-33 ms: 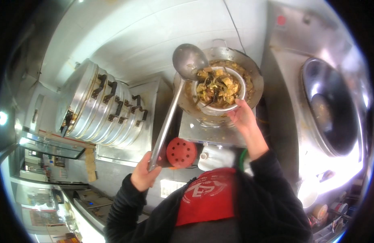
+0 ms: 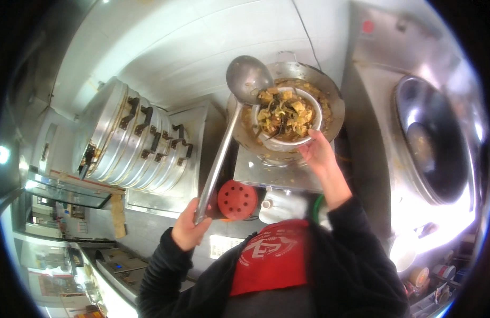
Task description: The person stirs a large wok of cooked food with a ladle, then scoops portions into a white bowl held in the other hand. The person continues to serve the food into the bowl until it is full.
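Observation:
My left hand [image 2: 191,227] is closed round the handle of a long metal ladle [image 2: 248,78]. The ladle's round bowl shows its underside and rests against the near-left part of a white bowl's upper rim. Heaped in that white bowl [image 2: 292,142] is a stew of yellowish chunks, greens and dark strips [image 2: 283,114]. My right hand [image 2: 320,155] grips the bowl's near-right rim, with the thumb at the edge and the other fingers partly hidden underneath. The bowl is held over a wide metal wok [image 2: 334,108] with more of the same stew inside.
Stacked aluminium steamers [image 2: 141,143] with black handles stand on the left. A steel stove [image 2: 277,174] carries the wok. Below are a red perforated stool [image 2: 237,200] and a white jug [image 2: 283,206]. Another large dark wok [image 2: 433,140] sits in the right-hand counter.

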Demonstrator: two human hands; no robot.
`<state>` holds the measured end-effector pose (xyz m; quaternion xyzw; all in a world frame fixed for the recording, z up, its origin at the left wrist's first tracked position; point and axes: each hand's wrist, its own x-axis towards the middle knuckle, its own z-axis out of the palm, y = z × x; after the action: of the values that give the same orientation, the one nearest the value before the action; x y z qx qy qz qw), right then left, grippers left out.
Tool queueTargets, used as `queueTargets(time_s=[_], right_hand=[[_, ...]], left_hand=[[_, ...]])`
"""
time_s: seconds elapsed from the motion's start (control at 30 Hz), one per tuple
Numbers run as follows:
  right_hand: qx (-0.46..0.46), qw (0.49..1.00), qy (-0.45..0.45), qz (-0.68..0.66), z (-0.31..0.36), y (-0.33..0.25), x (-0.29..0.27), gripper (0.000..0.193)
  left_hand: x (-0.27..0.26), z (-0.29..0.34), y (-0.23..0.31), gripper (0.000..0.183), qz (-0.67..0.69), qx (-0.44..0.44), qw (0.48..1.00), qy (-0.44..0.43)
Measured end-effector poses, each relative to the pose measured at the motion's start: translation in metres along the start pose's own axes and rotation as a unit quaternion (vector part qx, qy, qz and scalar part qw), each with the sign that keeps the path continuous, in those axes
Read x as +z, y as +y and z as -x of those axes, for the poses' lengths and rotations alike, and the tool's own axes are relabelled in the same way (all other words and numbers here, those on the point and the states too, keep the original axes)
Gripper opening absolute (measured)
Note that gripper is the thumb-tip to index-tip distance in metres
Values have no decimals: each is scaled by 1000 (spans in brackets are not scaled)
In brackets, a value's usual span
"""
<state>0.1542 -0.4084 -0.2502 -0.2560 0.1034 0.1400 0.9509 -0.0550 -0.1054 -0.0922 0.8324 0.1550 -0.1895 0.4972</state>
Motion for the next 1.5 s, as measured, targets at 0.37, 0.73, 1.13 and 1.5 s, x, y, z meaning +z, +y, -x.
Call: queueTargets(time_s=[0.37, 0.73, 1.13, 1.5], right_hand=[[-17, 999, 15, 31, 15, -11, 4, 31], [1, 999, 16, 29, 14, -14, 0, 33], [30, 995, -77, 60, 4, -64, -6, 50], [88, 974, -168, 124, 3, -90, 23, 65]], left_hand=[[9, 0, 0, 29, -88, 97, 990, 45], [12, 2, 2, 27, 8, 17, 1000, -21], [2, -28, -23, 31, 201, 5, 976, -77], [9, -66, -20, 36, 308, -22, 898, -315]])
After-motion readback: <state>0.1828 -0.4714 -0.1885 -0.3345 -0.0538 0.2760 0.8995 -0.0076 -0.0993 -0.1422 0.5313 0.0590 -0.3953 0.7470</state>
